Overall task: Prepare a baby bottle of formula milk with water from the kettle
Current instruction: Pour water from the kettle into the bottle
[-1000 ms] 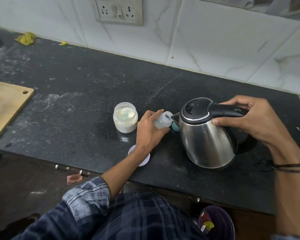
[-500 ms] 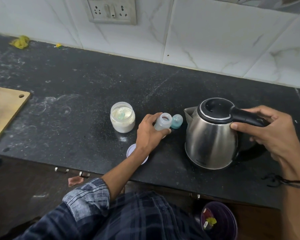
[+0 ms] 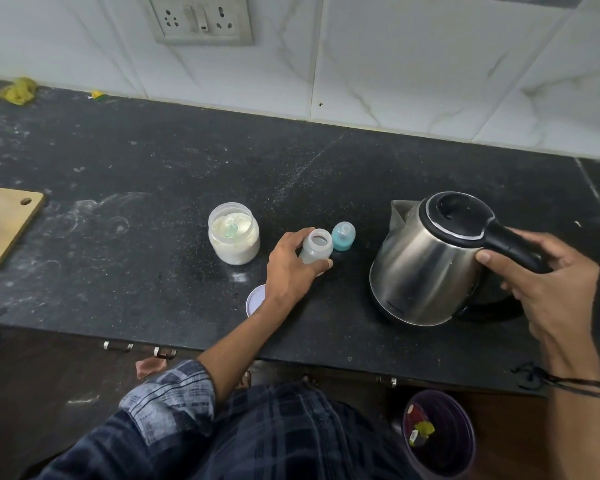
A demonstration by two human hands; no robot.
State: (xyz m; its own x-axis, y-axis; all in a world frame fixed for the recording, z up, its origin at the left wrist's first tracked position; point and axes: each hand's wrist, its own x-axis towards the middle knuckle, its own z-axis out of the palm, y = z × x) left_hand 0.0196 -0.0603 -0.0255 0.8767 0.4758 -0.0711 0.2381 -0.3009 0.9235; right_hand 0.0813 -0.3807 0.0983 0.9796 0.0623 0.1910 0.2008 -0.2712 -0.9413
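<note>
Found no readable text anywhere. Noticed a small dark mark low on the steel wall of the kettle (image 3: 426,265), likely a brand print, but too small and blurred to make out. Saw no label on the formula jar (image 3: 234,237), none on the baby bottle (image 3: 316,250), and no lettering on the wall socket plate (image 3: 201,19).

Jar (image 3: 234,234) left of bottle (image 3: 316,250), kettle (image 3: 426,265) right, cap (image 3: 343,236) between
</note>
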